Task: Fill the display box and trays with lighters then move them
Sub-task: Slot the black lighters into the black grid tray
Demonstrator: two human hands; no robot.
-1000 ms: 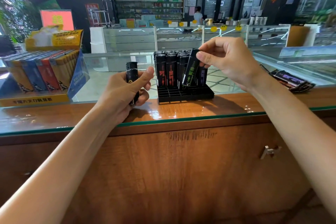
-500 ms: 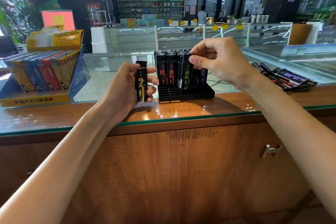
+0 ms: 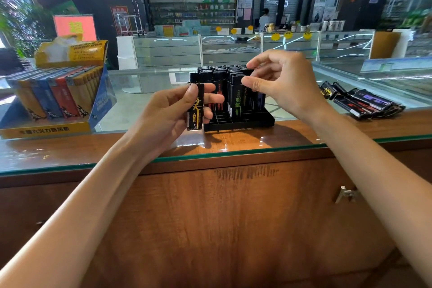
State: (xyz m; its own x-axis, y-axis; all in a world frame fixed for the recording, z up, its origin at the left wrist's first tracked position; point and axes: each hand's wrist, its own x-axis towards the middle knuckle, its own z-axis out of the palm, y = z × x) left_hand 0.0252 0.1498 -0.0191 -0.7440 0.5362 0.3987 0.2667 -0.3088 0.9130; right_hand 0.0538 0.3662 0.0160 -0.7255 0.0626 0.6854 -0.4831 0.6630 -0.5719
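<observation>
One wide-angle head view looks forward and slightly down from just behind a wooden counter (image 3: 233, 217). It sits close, so the left hand (image 3: 168, 110) and right hand (image 3: 285, 84) meet mid-frame. It faces across the glass top (image 3: 70, 156) towards distant shop shelves (image 3: 191, 4).

Showing yellow characters on black, just left of the black tray (image 3: 257, 121): held lighter (image 3: 196, 106). Showing red, green, purple prints inside the tray: black lighters (image 3: 237, 91). Showing blue, red, yellow stripes, well left of the tray: display box (image 3: 56, 98).

The right hand (image 3: 288, 85) covers the tops of the upright black lighters (image 3: 236, 93) beneath it; whether its fingers touch one is unclear.
</observation>
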